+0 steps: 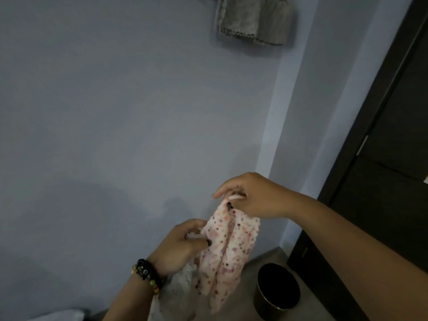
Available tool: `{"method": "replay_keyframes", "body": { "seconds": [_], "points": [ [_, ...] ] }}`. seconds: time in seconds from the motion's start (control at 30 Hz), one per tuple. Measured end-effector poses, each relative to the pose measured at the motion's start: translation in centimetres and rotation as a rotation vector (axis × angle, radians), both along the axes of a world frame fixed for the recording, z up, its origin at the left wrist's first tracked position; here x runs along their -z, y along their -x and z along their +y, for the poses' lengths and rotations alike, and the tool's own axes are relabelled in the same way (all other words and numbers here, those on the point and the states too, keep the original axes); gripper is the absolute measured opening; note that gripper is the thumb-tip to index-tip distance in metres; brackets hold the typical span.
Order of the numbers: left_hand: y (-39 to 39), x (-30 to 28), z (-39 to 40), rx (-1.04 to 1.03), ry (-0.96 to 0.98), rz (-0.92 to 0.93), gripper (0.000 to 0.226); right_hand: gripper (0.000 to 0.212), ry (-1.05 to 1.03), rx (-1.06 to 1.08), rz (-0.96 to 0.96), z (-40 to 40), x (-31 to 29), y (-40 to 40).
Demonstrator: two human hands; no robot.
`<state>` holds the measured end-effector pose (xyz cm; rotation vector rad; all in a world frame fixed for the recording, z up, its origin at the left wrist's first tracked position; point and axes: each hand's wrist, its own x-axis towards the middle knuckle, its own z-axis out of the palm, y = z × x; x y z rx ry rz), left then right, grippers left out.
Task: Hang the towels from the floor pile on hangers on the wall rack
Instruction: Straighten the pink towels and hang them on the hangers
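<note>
Both hands hold the spotted pink towel (pixel 228 251) in front of the wall. The right hand (pixel 252 195), at one o'clock from the left hand (pixel 183 246), pinches its top edge, wrist bent downward. The left hand's fingers grip its nine o'clock side.

Pink spotted towel (pixel 228 253), bunched, dangling

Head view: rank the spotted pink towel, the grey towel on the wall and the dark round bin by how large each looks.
1. Spotted pink towel, held in both hands close to the camera, so nearness inflates it.
2. and 3. Grey towel and dark round bin: they look about alike; the towel is cut off by the frame's top edge, so unranked.
</note>
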<state>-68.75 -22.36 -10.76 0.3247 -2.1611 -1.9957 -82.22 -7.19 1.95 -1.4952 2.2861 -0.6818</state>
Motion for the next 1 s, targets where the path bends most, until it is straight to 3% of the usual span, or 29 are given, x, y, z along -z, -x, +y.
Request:
{"method": "replay_keyframes", "body": {
  "seconds": [0.07,0.2,0.47,0.67,0.8,0.9,1.0],
  "points": [
    [2.4,0.1,-2.0,-0.039,0.037,0.022,0.007,0.032,-0.012,0.079,0.081,-1.3,0.0,3.3],
    [6.5,0.1,-5.6,-0.184,0.185,0.029,0.025,0.019,0.008,0.203,0.153,-2.7,1.1,9.3],
    [12.5,-1.0,-8.3,-0.415,0.17,0.067,0.01,0.001,0.169,0.35,0.208,-3.1,3.8,19.3],
    [17.3,-1.7,-9.1,-0.591,0.431,0.033,0.011,0.028,0.333,0.391,0.032,-3.6,4.2,27.3],
    [20.7,-2.6,-7.9,-0.834,0.534,0.005,0.015,0.021,0.51,0.402,-0.179,-4.7,4.5,31.3],
    [22.6,-3.3,-6.8,-1.011,0.481,0.024,0.014,0.012,0.59,0.381,-0.307,-5.7,4.7,33.3],
    [23.0,-3.5,-5.9,-1.106,0.382,0.034,0.012,0.012,0.534,0.344,-0.379,-7.2,5.9,34.4]
  ]
}}
